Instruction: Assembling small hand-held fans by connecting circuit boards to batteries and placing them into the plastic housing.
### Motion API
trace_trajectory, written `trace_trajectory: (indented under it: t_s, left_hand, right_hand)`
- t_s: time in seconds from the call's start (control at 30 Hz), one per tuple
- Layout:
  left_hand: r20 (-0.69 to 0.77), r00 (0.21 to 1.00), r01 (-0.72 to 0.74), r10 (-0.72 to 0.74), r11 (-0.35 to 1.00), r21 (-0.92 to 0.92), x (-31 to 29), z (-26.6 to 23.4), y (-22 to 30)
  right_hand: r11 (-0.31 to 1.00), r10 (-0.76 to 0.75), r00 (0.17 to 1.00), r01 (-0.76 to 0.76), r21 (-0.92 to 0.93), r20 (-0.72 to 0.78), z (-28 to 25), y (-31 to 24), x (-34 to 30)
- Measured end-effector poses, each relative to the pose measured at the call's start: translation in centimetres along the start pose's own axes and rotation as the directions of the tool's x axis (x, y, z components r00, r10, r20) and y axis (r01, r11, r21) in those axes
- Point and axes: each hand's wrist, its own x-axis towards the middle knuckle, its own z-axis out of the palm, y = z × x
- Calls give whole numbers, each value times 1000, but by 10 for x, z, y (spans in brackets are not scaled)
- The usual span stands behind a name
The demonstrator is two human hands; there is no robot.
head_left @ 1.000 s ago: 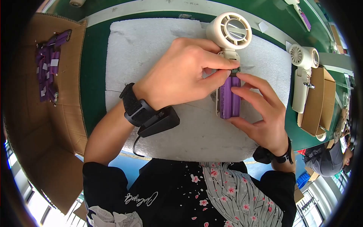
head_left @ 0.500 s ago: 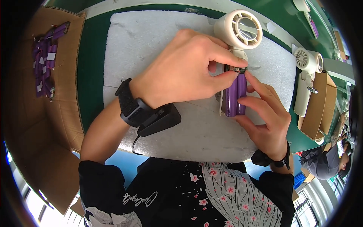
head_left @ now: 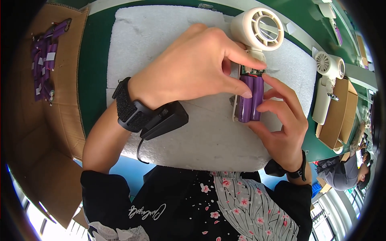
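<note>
A cream handheld fan [head_left: 243, 29] lies on the foam pad with its round head at the far end and its handle pointing toward me. The handle is uncovered, showing a purple two-cell battery pack [head_left: 251, 108] and a green circuit board [head_left: 257, 71] above it. My left hand [head_left: 197, 68] reaches across from the left, forefinger by the board and thumb pressing on the left cell; its other fingers are partly hidden. My right hand [head_left: 285, 124] grips the handle from the right, with fingertips along the battery pack and the thumb near its lower end.
A cardboard box [head_left: 66, 92] on the left holds several purple battery packs [head_left: 43, 64]. White foam [head_left: 169, 36] covers the green table [head_left: 95, 72]. Another cream fan [head_left: 327, 66] lies at right beside a small open carton [head_left: 339, 110]. Further right, a person [head_left: 341, 174] sits.
My left thumb has shifted from the board's edge down onto the battery pack, uncovering more of the board. My right hand keeps its grip on the handle.
</note>
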Motion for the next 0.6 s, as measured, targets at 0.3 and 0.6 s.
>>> trace_trajectory:
  t_s: [0.3, 0.6]
  left_hand:
    - [32, 996, 87, -86, 996, -18, -1, -2, 4]
    - [22, 993, 119, -118, 989, -88, 2, 1, 2]
  right_hand:
    - [992, 107, 994, -109, 68, 33, 2, -3, 1]
    - [969, 211, 977, -208, 134, -7, 6, -3, 10]
